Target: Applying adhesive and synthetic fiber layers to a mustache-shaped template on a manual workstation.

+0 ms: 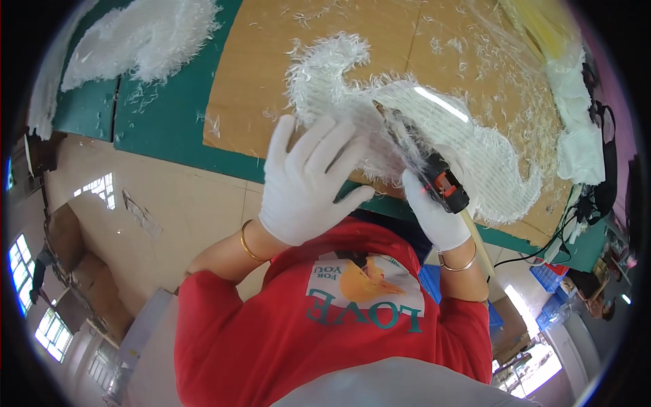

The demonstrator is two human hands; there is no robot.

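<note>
A white, curved piece (498,152) covered in shaggy, feathery fringe lies on brown cardboard, with faint rows of lines across its surface. My right hand (437,214), in a white glove, is closed around a black and orange glue gun (444,180). Whitish strands cling to the gun's front part, and its tip points up and left over the fringed piece. From its rear sticks a pale yellowish glue stick (478,244). My left hand (308,176), also gloved, is open with its fingers apart at the near edge of the piece; its fingertips overlap the fringe.
The cardboard sheet (258,81) lies on a green table (163,122), strewn with loose white strands. Another fringed white piece (146,41) rests at the far left. Clear and yellowish plastic film (536,30) is at the far right, near black cables (563,237). Blue crates (546,278) stand lower right.
</note>
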